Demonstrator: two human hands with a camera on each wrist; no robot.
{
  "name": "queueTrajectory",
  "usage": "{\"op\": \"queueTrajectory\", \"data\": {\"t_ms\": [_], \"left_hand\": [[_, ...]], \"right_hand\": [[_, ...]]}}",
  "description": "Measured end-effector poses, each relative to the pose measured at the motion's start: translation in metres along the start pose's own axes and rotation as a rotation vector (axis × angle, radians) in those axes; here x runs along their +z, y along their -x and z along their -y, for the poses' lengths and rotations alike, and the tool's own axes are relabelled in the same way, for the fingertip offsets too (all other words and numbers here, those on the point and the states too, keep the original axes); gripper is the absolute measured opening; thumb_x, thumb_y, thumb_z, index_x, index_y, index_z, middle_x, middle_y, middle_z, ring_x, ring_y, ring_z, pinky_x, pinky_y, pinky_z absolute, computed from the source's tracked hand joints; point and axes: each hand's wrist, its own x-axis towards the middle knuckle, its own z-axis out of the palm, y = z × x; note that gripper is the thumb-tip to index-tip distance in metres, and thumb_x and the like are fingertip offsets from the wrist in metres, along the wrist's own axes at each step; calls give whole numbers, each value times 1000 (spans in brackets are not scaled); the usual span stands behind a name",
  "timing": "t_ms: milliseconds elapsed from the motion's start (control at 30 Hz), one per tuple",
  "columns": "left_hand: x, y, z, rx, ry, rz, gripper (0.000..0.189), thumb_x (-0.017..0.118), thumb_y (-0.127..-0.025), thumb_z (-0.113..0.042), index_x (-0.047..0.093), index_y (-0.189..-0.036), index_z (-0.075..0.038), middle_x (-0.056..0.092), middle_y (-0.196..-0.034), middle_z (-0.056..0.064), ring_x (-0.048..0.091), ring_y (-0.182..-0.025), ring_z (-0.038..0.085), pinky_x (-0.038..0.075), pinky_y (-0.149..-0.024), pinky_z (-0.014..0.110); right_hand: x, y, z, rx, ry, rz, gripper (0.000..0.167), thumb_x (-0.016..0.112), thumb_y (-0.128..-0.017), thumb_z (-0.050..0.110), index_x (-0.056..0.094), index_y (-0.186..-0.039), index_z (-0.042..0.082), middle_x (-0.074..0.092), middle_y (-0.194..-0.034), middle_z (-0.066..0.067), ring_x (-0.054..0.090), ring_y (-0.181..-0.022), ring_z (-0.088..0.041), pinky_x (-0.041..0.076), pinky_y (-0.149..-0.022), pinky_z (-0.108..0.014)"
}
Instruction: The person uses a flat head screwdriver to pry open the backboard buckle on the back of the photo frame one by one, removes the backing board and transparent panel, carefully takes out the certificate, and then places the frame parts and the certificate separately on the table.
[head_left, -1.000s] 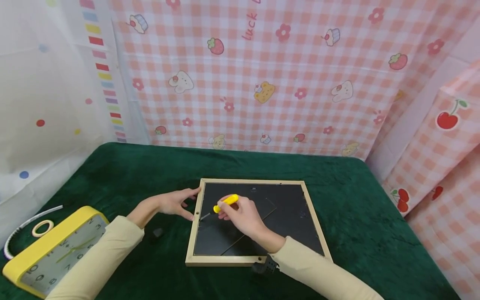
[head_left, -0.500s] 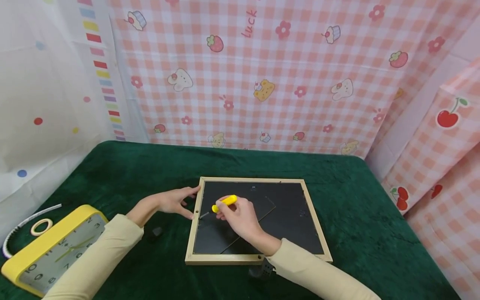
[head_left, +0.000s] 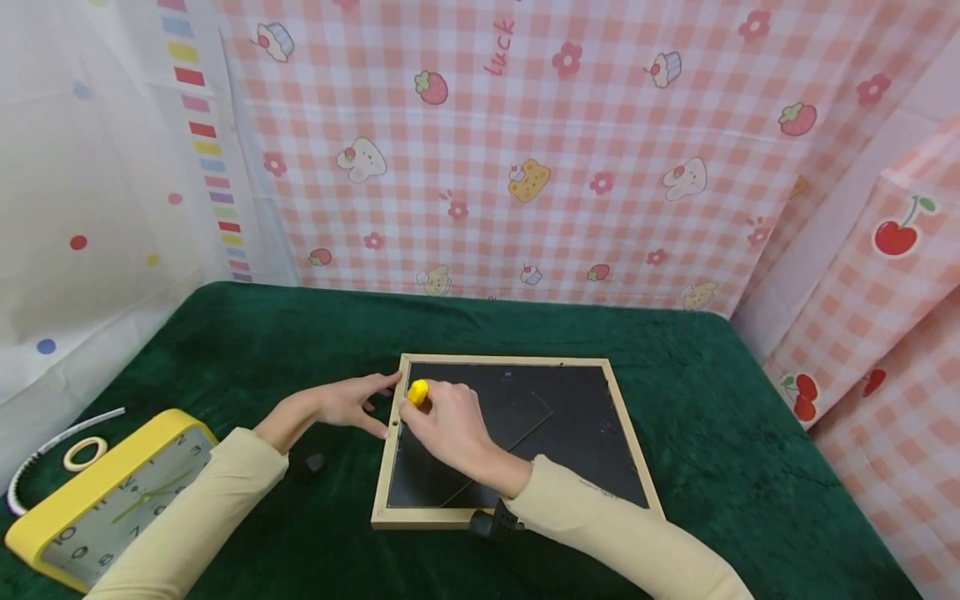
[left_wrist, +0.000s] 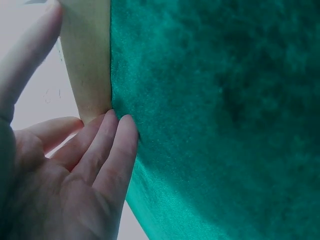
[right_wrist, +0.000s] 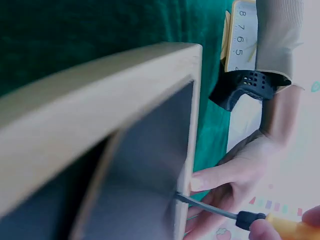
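Observation:
A picture frame [head_left: 607,517] with a pale wood border lies back side up, its black backing board [head_left: 585,442] showing. My right hand [head_left: 453,421] grips a screwdriver [head_left: 417,392] by its yellow handle, close to the frame's left border. In the right wrist view the metal shaft [right_wrist: 210,208] reaches the inner edge of the border, where its tip meets the backing. My left hand [head_left: 348,406] rests at the left side with fingers and thumb extended. The left wrist view has its fingertips [left_wrist: 112,120] against the wooden edge.
A yellow clock [head_left: 112,483] stands at the left under the left sleeve. Behind it lie a wooden ring [head_left: 86,454] and a white cord [head_left: 63,447]. A small dark object [head_left: 315,462] sits on the green cloth [head_left: 300,333], left of the frame.
My right hand has moved left, and the screwdriver handle has swung from a low slant to nearly upright beside the left border. The left hand and frame have stayed put.

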Motion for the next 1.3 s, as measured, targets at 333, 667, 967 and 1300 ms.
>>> {"op": "queueTrajectory", "data": {"t_ms": [333,667,967,1300], "left_hand": [[0,0,-1,-2,5,-3,92,72,-73,-33,16,-140,-3,30,-133,16,31,-117,30,35,-89,44],[-1,-2,-2,-21,-2,17,96,72,-73,-31,11,-140,1,28,-132,18,31,-118,30,35,-90,41],[1,0,-2,-32,-15,25,100,72,-72,-33,9,-140,2,27,-133,18,29,-120,31,34,-91,42],[-1,-1,-2,-35,-34,10,99,73,-71,-34,12,-139,2,29,-133,18,31,-118,30,35,-90,41]], "right_hand": [[2,-12,9,-51,51,33,19,55,-83,15,55,-64,9,42,-48,5,36,-37,-4,34,-37,-17],[-15,1,-21,204,-256,177,19,57,-87,23,61,-92,6,61,-72,2,60,-60,-10,48,-56,-22],[-13,19,-45,408,-650,162,27,57,-87,19,57,-106,0,61,-95,-11,62,-82,-22,48,-71,-31],[-2,12,-17,288,-354,37,21,58,-87,24,61,-95,5,62,-83,-1,61,-68,-8,48,-63,-21]]}}
